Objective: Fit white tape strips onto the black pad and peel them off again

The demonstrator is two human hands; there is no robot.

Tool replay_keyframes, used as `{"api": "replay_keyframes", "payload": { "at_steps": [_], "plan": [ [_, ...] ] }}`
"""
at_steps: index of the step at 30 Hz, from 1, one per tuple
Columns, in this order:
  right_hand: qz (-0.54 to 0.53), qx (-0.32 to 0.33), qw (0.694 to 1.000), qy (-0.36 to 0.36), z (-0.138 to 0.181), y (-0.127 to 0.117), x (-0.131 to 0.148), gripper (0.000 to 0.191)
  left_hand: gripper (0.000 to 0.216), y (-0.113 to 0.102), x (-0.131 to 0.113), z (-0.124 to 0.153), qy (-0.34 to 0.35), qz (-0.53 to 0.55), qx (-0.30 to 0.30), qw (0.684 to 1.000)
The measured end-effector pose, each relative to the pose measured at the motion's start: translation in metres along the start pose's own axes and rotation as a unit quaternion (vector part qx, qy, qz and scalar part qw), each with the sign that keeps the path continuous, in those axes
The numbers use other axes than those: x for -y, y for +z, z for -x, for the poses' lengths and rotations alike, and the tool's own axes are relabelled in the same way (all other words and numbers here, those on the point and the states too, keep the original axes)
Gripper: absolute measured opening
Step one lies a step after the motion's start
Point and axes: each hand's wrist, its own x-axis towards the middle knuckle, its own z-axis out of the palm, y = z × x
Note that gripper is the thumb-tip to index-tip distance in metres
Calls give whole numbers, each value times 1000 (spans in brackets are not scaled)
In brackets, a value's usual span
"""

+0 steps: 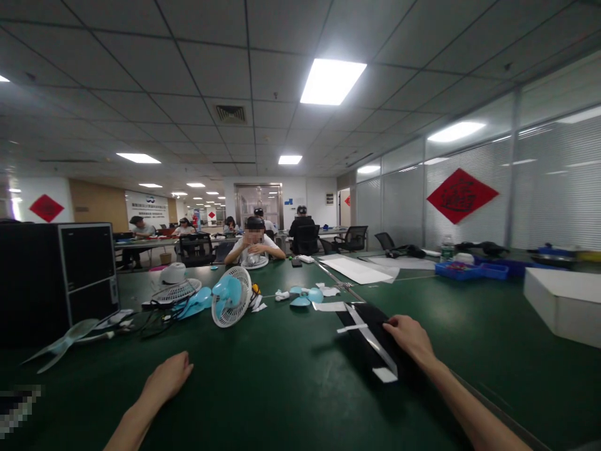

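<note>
My right hand pinches the right edge of a black flat piece between thumb and fingers, holding it tilted over the green table. A shiny silver strip runs along this piece, with white tabs sticking out from it. What the black piece is, I cannot make out. To the left, my left hand is curled into a loose fist, with nothing visible in it; its fingertips are hidden. Beyond the hands lie a white fan cage with blue blades and a loose blue fan blade.
A black computer tower stands at the left, with a pale blade before it. Fan parts and cables lie beside it. Across the green table a person sits. Blue trays and a white box are at the right.
</note>
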Motion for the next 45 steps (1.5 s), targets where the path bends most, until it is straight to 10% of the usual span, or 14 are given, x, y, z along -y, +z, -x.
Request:
{"api": "replay_keyframes", "payload": {
  "at_steps": [13, 26, 45],
  "plan": [
    [105, 16, 992, 74, -11, -5, -47, 19, 24, -2, -10, 4, 5, -51, -12, 999],
    [128, 20, 990, 46, 47, -18, -29, 41, 22, -12, -20, 17, -12, -9, 8, 1000],
    [55, 89, 993, 44, 81, -13, -23, 23, 22, -5, -12, 10, 5, -37, -11, 999]
  ]
}}
